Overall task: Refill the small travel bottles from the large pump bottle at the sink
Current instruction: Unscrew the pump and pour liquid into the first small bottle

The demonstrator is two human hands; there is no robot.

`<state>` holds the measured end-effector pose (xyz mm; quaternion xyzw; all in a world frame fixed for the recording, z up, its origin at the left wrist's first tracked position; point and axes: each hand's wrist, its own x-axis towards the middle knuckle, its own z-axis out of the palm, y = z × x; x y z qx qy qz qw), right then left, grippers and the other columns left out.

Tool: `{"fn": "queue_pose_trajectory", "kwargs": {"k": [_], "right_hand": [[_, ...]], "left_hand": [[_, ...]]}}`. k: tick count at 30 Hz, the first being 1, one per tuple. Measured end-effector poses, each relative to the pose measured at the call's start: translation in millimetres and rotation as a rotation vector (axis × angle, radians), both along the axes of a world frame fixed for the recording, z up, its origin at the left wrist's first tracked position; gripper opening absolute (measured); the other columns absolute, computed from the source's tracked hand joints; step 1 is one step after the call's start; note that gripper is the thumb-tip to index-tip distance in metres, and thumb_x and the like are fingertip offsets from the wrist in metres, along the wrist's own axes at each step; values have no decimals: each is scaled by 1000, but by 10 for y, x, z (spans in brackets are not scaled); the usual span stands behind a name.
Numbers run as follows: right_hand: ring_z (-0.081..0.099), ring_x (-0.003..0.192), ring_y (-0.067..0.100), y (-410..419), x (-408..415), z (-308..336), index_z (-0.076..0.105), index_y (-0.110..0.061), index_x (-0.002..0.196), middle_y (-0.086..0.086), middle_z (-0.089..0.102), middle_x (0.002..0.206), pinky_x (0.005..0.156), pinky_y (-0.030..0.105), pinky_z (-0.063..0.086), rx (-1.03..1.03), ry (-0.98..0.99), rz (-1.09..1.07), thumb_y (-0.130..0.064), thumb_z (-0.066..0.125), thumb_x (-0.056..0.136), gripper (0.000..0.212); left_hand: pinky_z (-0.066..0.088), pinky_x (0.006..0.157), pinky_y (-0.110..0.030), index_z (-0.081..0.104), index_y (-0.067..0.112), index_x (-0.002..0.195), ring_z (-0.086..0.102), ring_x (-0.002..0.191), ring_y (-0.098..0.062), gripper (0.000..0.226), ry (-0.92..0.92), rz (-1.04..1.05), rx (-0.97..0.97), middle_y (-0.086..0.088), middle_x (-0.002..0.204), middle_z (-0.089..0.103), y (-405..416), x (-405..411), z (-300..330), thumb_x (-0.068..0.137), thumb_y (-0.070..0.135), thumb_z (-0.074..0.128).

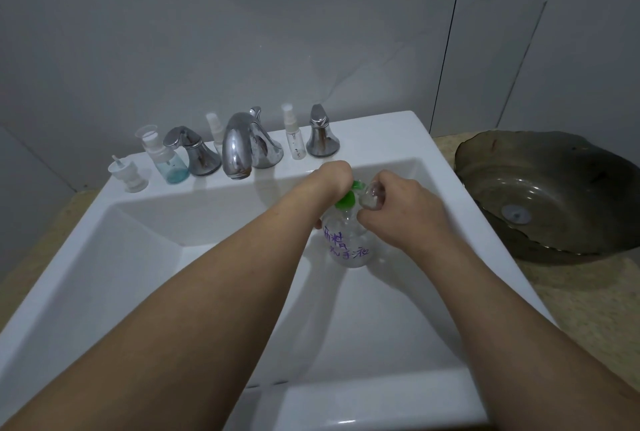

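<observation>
At centre right of the frame, the left hand (333, 177) presses the pump bottle (348, 240) head; the right hand (391, 203) grasps a small travel bottle (372, 195) at the spout. Filling step, I think; next it needs steady aim.

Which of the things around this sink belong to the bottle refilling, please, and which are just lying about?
Part of the job:
- large pump bottle with green pump, under the left hand
- small clear bottle held in the right hand
- spray bottles and on the ledge
- blue-liquid bottle
- loose cap

Lying about:
- faucet and its handles
- glass basin on the right
</observation>
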<state>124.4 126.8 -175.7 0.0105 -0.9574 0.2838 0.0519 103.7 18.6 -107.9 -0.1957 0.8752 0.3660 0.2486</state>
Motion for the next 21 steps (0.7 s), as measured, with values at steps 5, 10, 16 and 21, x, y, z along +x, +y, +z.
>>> {"fn": "queue_pose_trajectory", "kwargs": {"k": [5, 10, 16, 21], "right_hand": [[59, 84, 25, 10, -8, 11, 49, -29, 88, -3, 64, 91, 66, 29, 40, -8, 3, -1, -36, 65, 70, 25], [59, 85, 24, -5, -6, 27, 48, -29, 88, -6, 63, 91, 67, 31, 42, -29, 30, 5, -37, 63, 71, 25], [57, 82, 22, -10, 4, 46, 49, -28, 89, -8, 61, 87, 65, 30, 38, -39, 41, 4, -36, 63, 71, 24], [58, 84, 23, -1, -6, 19, 49, -27, 89, -6, 62, 89, 66, 31, 42, -43, 45, 0, -36, 63, 71, 24]], "left_hand": [[33, 48, -39, 55, 0, 118, 57, 104, -43, 39, -9, -39, -28, -23, 124, 55, -15, -20, 9, 97, 14, 26], [34, 49, -31, 58, 2, 109, 57, 76, -30, 43, -70, -130, -61, -16, 97, 62, -117, -46, 90, 94, 28, 27], [36, 46, -32, 58, 0, 112, 56, 75, -30, 45, -87, -152, -75, -18, 104, 62, -142, -65, 119, 95, 31, 30], [34, 48, -33, 57, 1, 116, 57, 77, -33, 47, -90, -120, -49, -18, 97, 61, -88, -61, 72, 95, 29, 26]]}}
